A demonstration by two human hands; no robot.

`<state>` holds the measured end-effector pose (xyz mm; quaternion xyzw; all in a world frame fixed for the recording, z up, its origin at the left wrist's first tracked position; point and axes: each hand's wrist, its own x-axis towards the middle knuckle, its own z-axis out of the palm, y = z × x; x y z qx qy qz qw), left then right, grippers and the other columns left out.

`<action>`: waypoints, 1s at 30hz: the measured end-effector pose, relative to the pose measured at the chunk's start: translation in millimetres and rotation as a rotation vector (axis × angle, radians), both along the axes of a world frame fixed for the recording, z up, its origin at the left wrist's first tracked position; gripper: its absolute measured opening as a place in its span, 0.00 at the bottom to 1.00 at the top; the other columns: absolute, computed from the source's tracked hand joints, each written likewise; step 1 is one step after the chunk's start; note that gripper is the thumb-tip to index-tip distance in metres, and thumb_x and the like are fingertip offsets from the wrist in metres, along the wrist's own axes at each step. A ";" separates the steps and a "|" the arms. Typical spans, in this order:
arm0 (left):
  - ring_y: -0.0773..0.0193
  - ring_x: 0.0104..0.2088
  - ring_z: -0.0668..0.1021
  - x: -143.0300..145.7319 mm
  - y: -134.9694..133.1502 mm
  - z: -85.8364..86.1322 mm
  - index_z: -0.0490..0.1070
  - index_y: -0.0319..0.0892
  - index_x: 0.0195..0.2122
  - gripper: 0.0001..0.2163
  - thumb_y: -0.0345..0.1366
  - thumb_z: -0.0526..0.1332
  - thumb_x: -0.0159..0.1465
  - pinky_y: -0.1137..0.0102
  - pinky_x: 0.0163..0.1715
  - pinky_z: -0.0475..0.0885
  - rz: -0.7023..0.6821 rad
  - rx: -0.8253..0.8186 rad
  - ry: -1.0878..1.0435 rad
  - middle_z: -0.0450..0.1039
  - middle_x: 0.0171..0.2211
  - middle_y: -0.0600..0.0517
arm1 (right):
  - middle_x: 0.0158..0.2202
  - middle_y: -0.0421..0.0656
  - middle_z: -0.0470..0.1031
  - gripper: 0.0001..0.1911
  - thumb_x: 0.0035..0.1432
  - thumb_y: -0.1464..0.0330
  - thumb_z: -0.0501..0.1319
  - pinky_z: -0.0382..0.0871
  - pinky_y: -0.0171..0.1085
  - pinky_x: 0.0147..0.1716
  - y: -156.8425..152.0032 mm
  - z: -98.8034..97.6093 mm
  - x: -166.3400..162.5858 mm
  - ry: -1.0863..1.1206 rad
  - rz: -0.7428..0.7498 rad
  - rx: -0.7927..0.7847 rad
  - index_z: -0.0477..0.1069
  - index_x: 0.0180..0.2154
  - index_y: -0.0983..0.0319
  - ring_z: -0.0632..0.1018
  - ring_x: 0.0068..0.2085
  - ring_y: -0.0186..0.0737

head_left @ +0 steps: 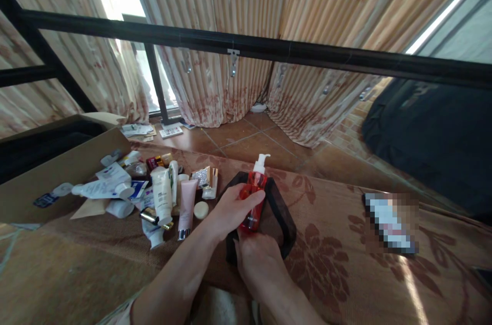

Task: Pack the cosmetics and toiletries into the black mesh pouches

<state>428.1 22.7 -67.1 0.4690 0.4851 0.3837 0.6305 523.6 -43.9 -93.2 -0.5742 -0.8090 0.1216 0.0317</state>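
A red pump bottle [252, 212] with a white pump head leans over a black mesh bag [289, 227] on the cloth-covered surface. My left hand [232, 209] is closed around the bottle's side, its thumb across the front. Against the bottle's lower end, over the bag's near part, is my right hand [261, 253]; it looks curled, but its fingertips are hidden and I cannot tell whether it grips the bottle or the bag. Just left of my hands lie a pink tube [187, 207], a small round white jar [201, 210] and a white tube [162, 196].
More tubes and cosmetics crowd the left side, by an open cardboard box [77, 171]. A blurred flat object [391, 223] lies on the brown patterned cloth [326, 202] at right. A black rail [261, 48] with clips crosses ahead, before curtains [215, 2]. Dark fabric [430, 140] hangs at right.
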 end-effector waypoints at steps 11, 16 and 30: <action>0.70 0.24 0.71 6.5 1.6 -5.3 0.73 0.38 0.32 0.17 0.48 0.69 0.52 0.74 0.25 0.63 0.119 -0.134 -0.257 0.71 0.24 0.55 | 0.34 0.48 0.80 0.12 0.64 0.73 0.51 0.66 0.35 0.29 5.4 3.2 4.0 0.005 -0.013 -0.039 0.71 0.44 0.63 0.81 0.33 0.43; 0.68 0.24 0.75 8.9 3.2 -1.6 0.75 0.38 0.33 0.18 0.50 0.64 0.57 0.74 0.26 0.68 0.152 -0.275 -0.416 0.75 0.25 0.51 | 0.33 0.48 0.79 0.12 0.65 0.71 0.49 0.66 0.36 0.29 4.9 -3.1 4.4 -0.007 -0.004 -0.002 0.70 0.43 0.63 0.81 0.33 0.45; 0.65 0.23 0.76 9.8 5.4 -0.4 0.75 0.36 0.39 0.23 0.54 0.54 0.64 0.72 0.25 0.71 0.167 -0.345 -0.456 0.77 0.27 0.47 | 0.30 0.47 0.79 0.09 0.63 0.72 0.51 0.64 0.36 0.28 4.1 -4.6 4.1 -0.057 0.002 0.005 0.69 0.40 0.63 0.81 0.32 0.45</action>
